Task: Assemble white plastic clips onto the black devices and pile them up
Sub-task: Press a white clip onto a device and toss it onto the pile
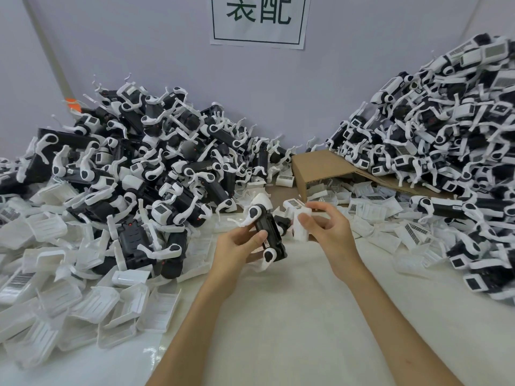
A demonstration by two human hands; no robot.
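Note:
My left hand grips a black device with white arm pieces at its ends, held above the white table cover in the middle of the view. Just right of it, my right hand pinches a white plastic clip with a barcode label on top, its edge close against the device's right side. Whether the clip is seated on the device cannot be told. A big pile of devices rises at the left. Another pile of devices with clips climbs the right wall.
Loose white clips cover the near left of the table, and more clips lie at the right. A tipped cardboard box lies behind my hands. The white table cover stretches under my forearms. A paper sign hangs on the wall.

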